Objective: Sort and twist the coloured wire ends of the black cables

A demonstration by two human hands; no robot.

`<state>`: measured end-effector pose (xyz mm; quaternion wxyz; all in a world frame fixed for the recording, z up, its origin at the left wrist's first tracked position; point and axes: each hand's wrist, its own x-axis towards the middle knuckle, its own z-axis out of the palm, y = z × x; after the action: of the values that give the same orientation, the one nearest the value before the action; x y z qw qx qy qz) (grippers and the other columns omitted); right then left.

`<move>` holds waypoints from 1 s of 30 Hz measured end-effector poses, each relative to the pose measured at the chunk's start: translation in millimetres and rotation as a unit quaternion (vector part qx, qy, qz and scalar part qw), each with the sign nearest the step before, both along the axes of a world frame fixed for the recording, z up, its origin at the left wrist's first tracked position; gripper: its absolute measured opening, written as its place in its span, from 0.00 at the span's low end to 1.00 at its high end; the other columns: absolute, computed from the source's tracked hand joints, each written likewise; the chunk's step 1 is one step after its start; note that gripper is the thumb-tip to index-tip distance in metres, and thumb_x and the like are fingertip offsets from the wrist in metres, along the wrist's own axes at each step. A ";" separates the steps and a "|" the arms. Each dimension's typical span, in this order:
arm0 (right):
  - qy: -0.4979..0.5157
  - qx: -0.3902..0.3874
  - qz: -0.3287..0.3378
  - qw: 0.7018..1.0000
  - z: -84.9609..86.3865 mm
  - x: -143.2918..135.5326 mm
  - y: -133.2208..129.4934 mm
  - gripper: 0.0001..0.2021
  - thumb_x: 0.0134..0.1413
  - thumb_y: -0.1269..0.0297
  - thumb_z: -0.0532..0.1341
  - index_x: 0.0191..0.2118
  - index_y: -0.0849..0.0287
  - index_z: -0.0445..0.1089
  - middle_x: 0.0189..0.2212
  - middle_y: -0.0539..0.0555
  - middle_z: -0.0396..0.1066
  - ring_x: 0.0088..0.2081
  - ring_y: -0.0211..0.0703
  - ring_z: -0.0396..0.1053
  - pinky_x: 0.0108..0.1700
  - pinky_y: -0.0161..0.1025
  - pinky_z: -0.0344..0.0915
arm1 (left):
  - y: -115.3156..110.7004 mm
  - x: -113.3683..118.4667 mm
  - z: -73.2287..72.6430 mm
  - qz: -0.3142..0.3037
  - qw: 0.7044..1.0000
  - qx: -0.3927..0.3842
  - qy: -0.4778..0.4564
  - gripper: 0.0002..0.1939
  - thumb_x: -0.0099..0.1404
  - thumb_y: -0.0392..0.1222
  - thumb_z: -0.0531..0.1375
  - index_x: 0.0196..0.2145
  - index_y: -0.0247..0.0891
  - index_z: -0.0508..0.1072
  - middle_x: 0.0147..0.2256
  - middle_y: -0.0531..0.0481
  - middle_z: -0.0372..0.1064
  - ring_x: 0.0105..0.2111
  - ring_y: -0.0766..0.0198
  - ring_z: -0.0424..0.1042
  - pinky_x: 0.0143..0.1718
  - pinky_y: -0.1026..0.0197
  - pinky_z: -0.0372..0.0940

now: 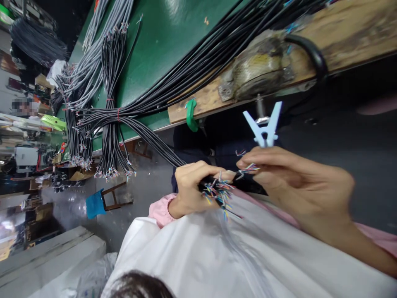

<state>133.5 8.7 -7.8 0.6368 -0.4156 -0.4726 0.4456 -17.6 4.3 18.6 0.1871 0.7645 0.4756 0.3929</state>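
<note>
My left hand (195, 184) is wrapped round a bundle of black cables (161, 147) near their ends. Stripped, multicoloured wire ends (220, 190) fan out past its fingers. Close by on the right, my right hand (297, 182) pinches the colored wires (248, 169) of one cable between thumb and fingers. Just above these fingertips, a light blue clip (265, 124) sits at the metal shaft (259, 103) of a tape-wrapped motor-like device (257, 72) mounted on the wooden board. The bundle runs back onto the green table, where a red tie (118, 114) binds it.
More black cable bundles (110, 82) and grey cables (96, 54) lie on the green table (155, 49). A green clamp (191, 115) grips the wooden board (347, 29) at the edge. A blue-seated stool (95, 203) stands on the floor at lower left.
</note>
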 end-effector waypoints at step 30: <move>-0.048 0.032 -0.141 0.988 -17.9 -23.8 -7.8 0.06 0.56 0.57 0.67 0.31 0.52 0.75 0.25 0.53 0.77 0.25 0.42 0.76 0.23 0.36 0.72 | -1.9 -2.0 -0.7 0.029 0.997 -0.078 -0.010 0.18 0.70 0.44 0.56 0.25 0.36 0.74 0.21 0.54 0.71 0.20 0.73 0.66 0.26 0.68 0.65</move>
<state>109.7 0.9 -25.7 0.6831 -0.4778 -0.4532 0.3157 -19.7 2.4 17.9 0.2394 0.7297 0.5246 0.3675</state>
